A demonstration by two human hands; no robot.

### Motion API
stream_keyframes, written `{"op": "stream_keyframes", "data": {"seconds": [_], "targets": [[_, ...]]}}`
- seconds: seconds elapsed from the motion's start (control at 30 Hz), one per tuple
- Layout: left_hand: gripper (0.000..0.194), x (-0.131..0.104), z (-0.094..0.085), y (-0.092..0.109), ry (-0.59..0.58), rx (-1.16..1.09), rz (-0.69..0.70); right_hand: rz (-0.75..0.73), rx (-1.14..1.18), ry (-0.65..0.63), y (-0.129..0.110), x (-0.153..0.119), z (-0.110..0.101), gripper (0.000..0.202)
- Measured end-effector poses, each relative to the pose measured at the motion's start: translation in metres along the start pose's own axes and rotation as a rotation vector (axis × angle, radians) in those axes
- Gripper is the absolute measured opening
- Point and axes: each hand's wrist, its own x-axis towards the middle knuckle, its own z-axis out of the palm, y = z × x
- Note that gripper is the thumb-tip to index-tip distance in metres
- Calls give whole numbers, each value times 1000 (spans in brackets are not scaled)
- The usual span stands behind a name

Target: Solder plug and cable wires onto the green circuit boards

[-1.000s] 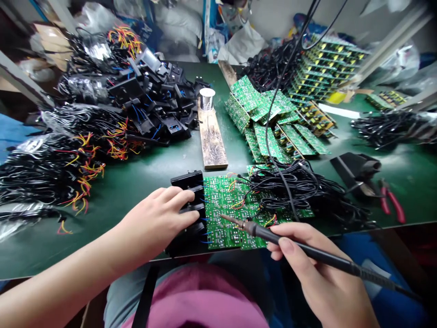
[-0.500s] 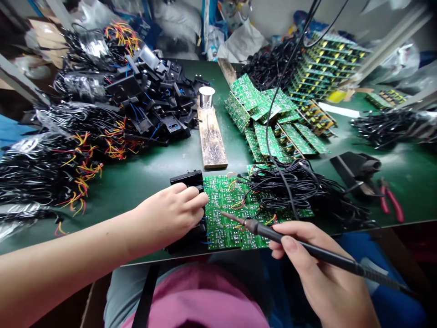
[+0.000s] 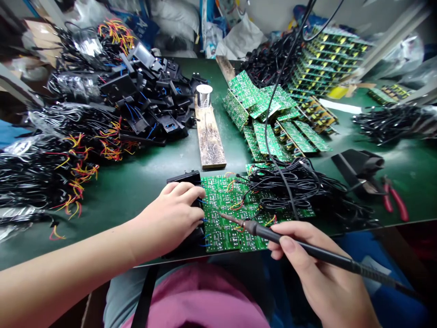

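Observation:
My left hand (image 3: 177, 214) is bent over the black plastic housings (image 3: 184, 176) at the left edge of the green circuit boards (image 3: 218, 232). Its fingertips meet near the thin blue wires there, and what they pinch is too small to name. My right hand (image 3: 307, 259) holds a soldering iron (image 3: 266, 232) like a pen, with its tip over the boards, a little right of my left hand. Red and yellow wire ends and a bundle of black cables (image 3: 290, 182) lie across the right part of the boards.
Behind the boards, a solder spool (image 3: 204, 96) stands on a wooden strip (image 3: 211, 141). Black housings (image 3: 119, 89) and cable bundles (image 3: 41, 159) are heaped left. Board stacks (image 3: 269, 105), a dark holder (image 3: 357, 168) and red-handled pliers (image 3: 396, 202) lie right. A cord hangs in front.
My left hand has shifted slightly left, and its fingers have changed their bend at the board edge. My right hand and the iron have barely moved. The view has shifted slightly.

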Motion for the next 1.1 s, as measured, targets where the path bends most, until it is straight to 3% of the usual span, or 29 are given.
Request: {"op": "stream_keyframes", "data": {"seconds": [0.53,1.1], "targets": [[21,2,6,15,38,19,-42,-41,-100,-152,-11,23,0,12],[11,3,7,17,6,61,-21,46,-110,-272,-14,35,-2,15]]}}
